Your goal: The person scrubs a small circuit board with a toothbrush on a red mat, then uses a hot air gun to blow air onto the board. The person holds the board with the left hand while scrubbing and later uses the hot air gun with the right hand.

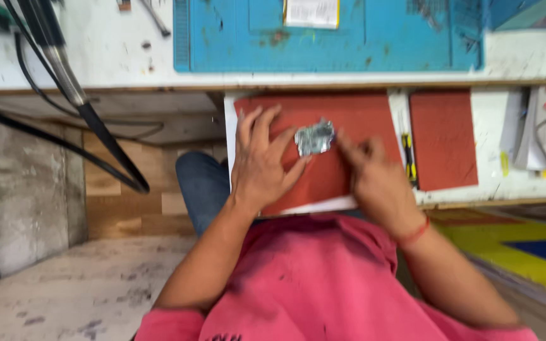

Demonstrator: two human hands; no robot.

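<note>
Seemingly thin and light, a small crumpled silvery metal piece (315,137) lies on a red mat (361,113). Left hand (261,158) rests flat, fingers spread, thumb touching it. Right hand (374,177) is blurred, fingers apparently pinched beside it. Likely stiff-edged; best gripped at its rim.

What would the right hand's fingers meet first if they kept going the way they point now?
The right hand points its fingers up-left at the small crumpled silvery piece on the red mat; that would likely come first, though motion blur hides any gap.
</note>
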